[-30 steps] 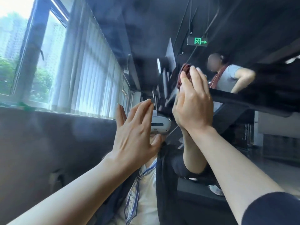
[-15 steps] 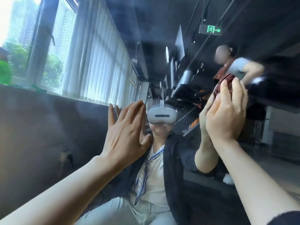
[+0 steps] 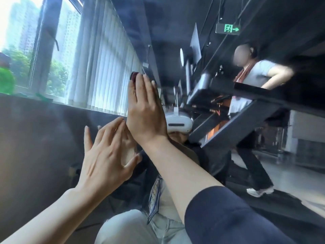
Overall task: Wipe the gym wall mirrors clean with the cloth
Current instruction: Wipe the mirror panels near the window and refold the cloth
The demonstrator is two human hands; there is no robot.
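The wall mirror [image 3: 52,138] fills the view and shows a hazy reflection of the gym. My right hand [image 3: 145,110] lies flat against the glass with straight fingers, pressing a dark red cloth [image 3: 134,76] under it; only the cloth's top edge shows above my fingertips. My left hand [image 3: 105,161] rests flat on the mirror just below and left of the right hand, fingers spread, holding nothing. The right forearm crosses over the left hand's fingertips.
All else is reflection: windows with vertical blinds [image 3: 98,67] at left, a dark low wall [image 3: 35,129] below them, black gym equipment [image 3: 237,120] at right, another person [image 3: 253,88] standing there, a green exit sign [image 3: 231,29] overhead.
My right hand has swept the cloth leftward across the glass, from the right side to above my left hand. The left hand has stayed flat on the mirror.
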